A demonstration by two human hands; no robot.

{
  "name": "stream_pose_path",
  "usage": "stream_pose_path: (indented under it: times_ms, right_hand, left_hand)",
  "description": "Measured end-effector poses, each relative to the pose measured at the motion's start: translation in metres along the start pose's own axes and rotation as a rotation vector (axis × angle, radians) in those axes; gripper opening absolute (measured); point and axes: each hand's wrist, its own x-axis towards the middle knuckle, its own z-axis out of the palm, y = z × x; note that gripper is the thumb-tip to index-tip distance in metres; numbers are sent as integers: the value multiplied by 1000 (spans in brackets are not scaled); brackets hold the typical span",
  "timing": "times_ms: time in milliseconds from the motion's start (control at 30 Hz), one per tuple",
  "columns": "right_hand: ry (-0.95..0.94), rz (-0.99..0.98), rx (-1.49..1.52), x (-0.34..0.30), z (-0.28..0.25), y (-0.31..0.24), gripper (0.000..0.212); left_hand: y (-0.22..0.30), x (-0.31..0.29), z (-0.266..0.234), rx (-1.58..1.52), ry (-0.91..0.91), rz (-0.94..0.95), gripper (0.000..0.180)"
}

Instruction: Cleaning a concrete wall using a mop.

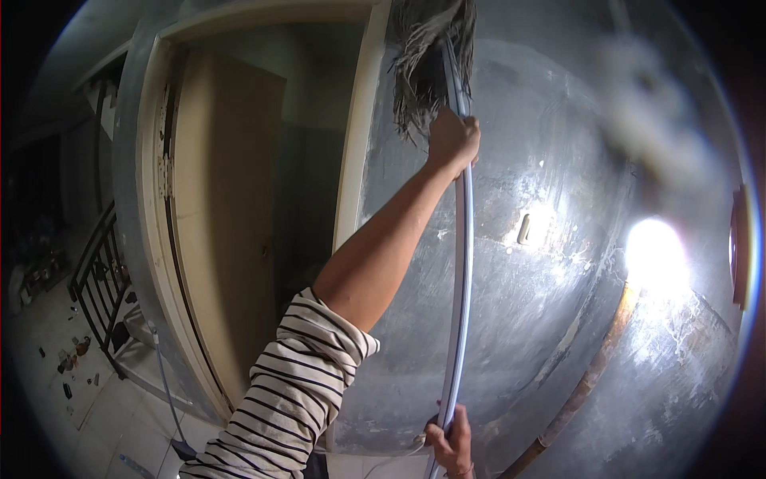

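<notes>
Before the grey wall [519,319], we hold a fringe-headed pole [463,279] near-vertical. Our left forearm [383,247] slants upward, left hand [453,142] closed around the upper section; our right hand [455,443] grips low, thumb up.

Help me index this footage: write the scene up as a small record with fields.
Left hand: bare, gripping a long, slim, pale blue-grey pole near its upper end
Right hand: bare, gripping the same pole lower down
Pole top: shaggy head of grey, stringy strands
Left sleeve: cream cloth with black stripes
Background: smudged grey wall
Left side: flat beige door, standing open
Right side: glaring white light above a curved-looking, rust-brown pole
</notes>
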Motion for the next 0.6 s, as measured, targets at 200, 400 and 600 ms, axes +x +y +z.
stream_pose_path:
  times_ms: [200,400,600]
  right_hand:
    - [-33,211,142,-86,-22,102,35]
    - [-90,497,-146,-225,-55,255,29]
    - [37,438,-280,-278,-78,313,30]
  left_hand:
    - [-65,-22,33,565,202,159,32]
    - [-185,-183,45,579,163,272,49]
    - [-167,-236,60,375,-43,34,53]
